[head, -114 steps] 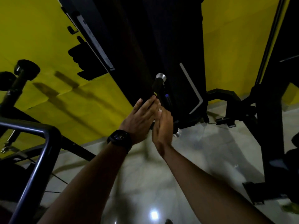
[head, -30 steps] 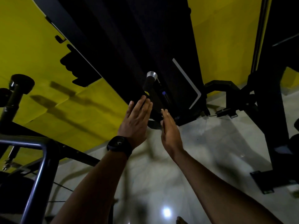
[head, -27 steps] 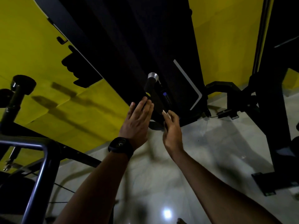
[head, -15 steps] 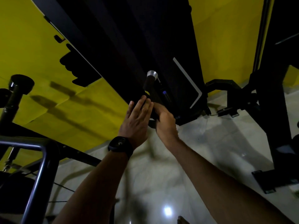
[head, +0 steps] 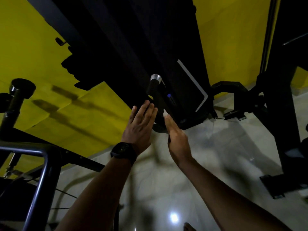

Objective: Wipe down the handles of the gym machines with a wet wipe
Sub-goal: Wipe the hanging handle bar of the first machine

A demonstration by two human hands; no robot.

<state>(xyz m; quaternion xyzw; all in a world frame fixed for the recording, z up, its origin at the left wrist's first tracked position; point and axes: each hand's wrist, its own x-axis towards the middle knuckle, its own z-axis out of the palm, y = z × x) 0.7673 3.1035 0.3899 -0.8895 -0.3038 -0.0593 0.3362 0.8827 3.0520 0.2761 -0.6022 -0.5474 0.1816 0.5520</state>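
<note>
Head view, looking up a tall black gym machine point(head: 133, 47) against a yellow wall point(head: 33, 55), and both arms are raised towards its handle point(head: 152, 90), a black grip capped with a silver end point(head: 155, 77). Left hand point(head: 141, 125) is flat, back of the hand to the camera, fingers point(head: 146, 109) straight and pressed close together, tips right up at the lower part of the grip; whether they actually touch it is hard to call in this dim light. A dark watch point(head: 123, 152) sits on that wrist. Right hand point(head: 176, 137) comes in edge-on just beside the left, fingers straight and together too, and there at their very tips is the wet wipe point(head: 165, 113), a small white scrap close to the bottom of the handle. Thumb is hidden, so whether the wipe is pinched or just pressed, I cannot tell. Down below, a glossy pale floor point(head: 216, 147) with a bright spot of light point(head: 174, 217), a grey metal frame point(head: 41, 172) at lower left, and another black machine point(head: 280, 105) on the right.
</note>
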